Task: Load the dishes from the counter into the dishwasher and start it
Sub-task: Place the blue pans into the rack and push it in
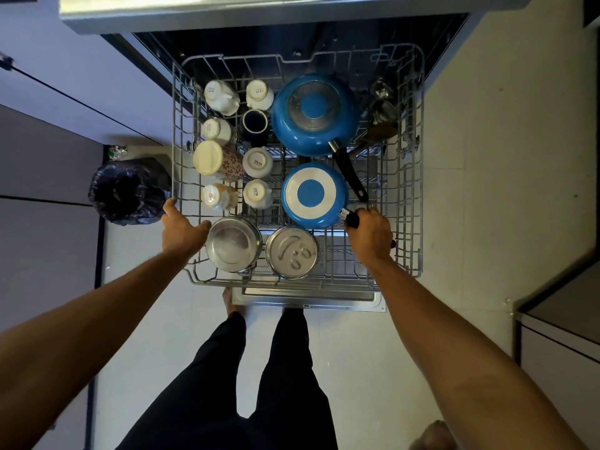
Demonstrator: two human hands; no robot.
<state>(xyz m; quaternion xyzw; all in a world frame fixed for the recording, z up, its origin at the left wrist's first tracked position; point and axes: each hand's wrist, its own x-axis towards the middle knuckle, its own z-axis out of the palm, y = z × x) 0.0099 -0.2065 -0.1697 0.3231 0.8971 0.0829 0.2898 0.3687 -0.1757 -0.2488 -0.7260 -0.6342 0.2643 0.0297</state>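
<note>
The lower rack [177, 125] of the dishwasher is pulled out over the open door [308, 301], and the person stands in front of it and looks straight down.

The right hand [370, 237] is curled around the black handle of the small blue pan [313, 194]. This pan lies upside down in the front right part of the rack. Behind it is the large blue pan [313, 113], also upside down, and its long black handle [349, 170] points toward the front, beside the small pan.

The left hand [181, 228] is at the front left side of the rack. Its thumb and one finger are stretched out wide and it holds nothing. The fingertip touches the rack wire, and the thumb is just beside a steel bowl [233, 245]. A second steel bowl [291, 253] stands next to the first one, and both are bottom up.

The left half of the rack carries several white cups [258, 162] turned upside down, one patterned cup [216, 160] and one dark mug [255, 123]. Some metal pieces lie at the far right, but they are too dark to name.

On the floor at the left of the rack there is a bin with a black bag [130, 191].
</note>
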